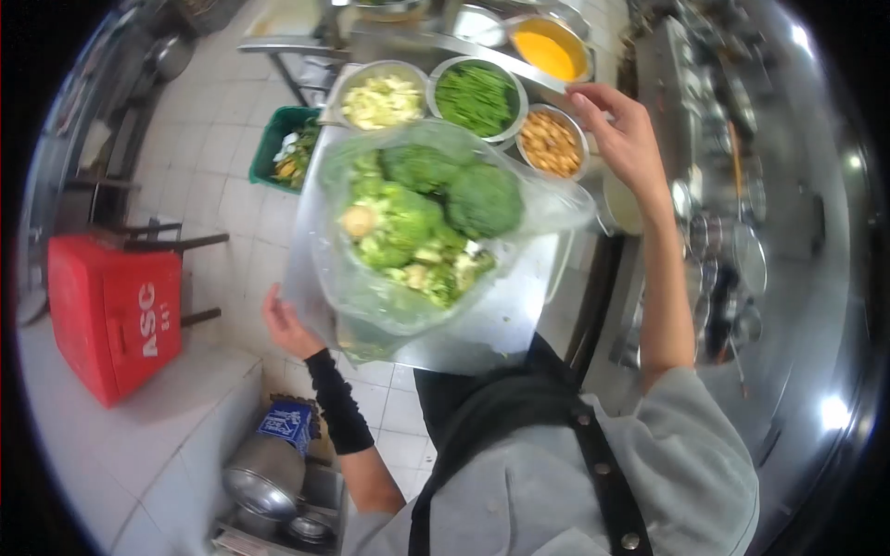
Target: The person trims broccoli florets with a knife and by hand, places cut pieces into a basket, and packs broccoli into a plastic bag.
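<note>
A large clear plastic bag [371, 306] lies spread on the metal table [505, 324] in front of me. Inside it are heads of broccoli [484, 199] and paler cut pieces [431, 278]. My left hand [291, 326], a black sleeve around its wrist, is beside the table's left edge near the bag, fingers apart and nothing visible in them. Up at the right, my right hand [619, 130] hovers by a bowl of orange-brown pieces [552, 144]. Its fingers are loosely bent and apart, and I see nothing in them.
Beyond the bag stand bowls of pale chopped pieces [380, 100], cut green vegetables [475, 97] and orange liquid [549, 54]. A green crate [269, 153] with scraps is at left on the floor. A red box [116, 310] sits further left; pans [728, 246] line the right counter.
</note>
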Demonstrator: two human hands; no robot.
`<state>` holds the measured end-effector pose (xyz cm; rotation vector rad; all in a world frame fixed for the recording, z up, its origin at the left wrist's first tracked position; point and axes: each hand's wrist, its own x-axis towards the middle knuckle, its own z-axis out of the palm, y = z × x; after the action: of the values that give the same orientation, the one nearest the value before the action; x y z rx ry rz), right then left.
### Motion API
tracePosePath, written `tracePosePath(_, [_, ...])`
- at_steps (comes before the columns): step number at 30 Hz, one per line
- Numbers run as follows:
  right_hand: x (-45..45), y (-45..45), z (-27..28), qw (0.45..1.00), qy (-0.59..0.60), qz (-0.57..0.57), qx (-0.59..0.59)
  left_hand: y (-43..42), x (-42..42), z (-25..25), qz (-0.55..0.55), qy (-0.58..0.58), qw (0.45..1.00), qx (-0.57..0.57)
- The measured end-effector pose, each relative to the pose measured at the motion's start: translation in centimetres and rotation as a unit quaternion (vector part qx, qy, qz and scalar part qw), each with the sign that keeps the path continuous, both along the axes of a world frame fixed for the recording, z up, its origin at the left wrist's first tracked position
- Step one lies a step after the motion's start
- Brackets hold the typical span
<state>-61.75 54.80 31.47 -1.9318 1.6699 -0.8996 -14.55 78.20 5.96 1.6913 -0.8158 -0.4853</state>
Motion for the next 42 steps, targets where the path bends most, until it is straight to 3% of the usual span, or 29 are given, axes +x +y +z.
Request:
tracePosePath(3, [-8.8,5.5,-4.0,0.991,-0.052,-0.094,0.076,0.9,-3.1,6.2,0.005,0.023,0.999,-0.022])
tracePosePath(7, [-13.7,10.9,-9.2,0.965,-0.145,-0.146,0.161,2.7,-6.5,9.4,-0.031,0.033,0.999,0.007])
tracePosePath(10, [-15.1,12.4,-11.3,0.981,-0.065,-0.142,0.117,2.8,-10.9,13.7,-0.043,0.055,0.995,0.064])
tracePosePath(12, [-16.4,12.1,-12.8,0.973,-0.14,-0.145,0.112,2.6,-13.2,15.7,-0.061,0.056,0.991,0.108])
tracePosePath(15, [-14.2,9.9,-12.4,0.959,-0.219,-0.116,0.135,1.9,-14.7,14.6,-0.053,-0.082,0.984,0.151])
tracePosePath(17, [-11.6,8.0,-12.0,0.955,-0.246,-0.068,0.149,0.6,-16.3,15.1,-0.019,-0.258,0.938,0.232])
tracePosePath(18, [-10.1,7.1,-11.9,0.966,-0.22,-0.022,0.136,-0.1,-17.2,15.4,-0.002,-0.339,0.9,0.275])
tracePosePath(21, [-5.1,4.1,-12.4,0.979,-0.153,0.086,0.106,-1.3,-19.8,16.4,0.042,-0.393,0.858,0.329])
tracePosePath(23, [-2.0,1.5,-13.4,0.978,-0.126,0.125,0.113,-1.4,-19.9,16.4,0.053,-0.364,0.869,0.331])
tracePosePath(27, [2.7,-3.1,-13.3,0.958,0.058,0.192,0.206,-0.1,-20.6,16.9,0.062,-0.324,0.887,0.323])
tracePosePath(30, [3.3,-4.4,-15.6,0.941,-0.087,0.249,0.212,0.6,-19.8,16.2,0.068,-0.324,0.903,0.274])
tracePosePath(32, [3.4,-5.5,-16.7,0.947,-0.026,0.248,0.202,1.5,-19.3,16.5,0.07,-0.303,0.916,0.252])
tracePosePath(36, [4.0,-4.3,-15.4,0.9,-0.173,0.24,0.319,3.7,-19.0,15.2,0.107,-0.254,0.955,0.109])
tracePosePath(41, [3.7,-3.2,-13.3,0.849,-0.238,0.325,0.342,5.4,-19.4,15.3,0.152,-0.184,0.966,0.103])
tracePosePath(42, [3.9,-3.1,-13.8,0.85,-0.26,0.284,0.36,5.7,-19.7,15.9,0.154,-0.178,0.967,0.096])
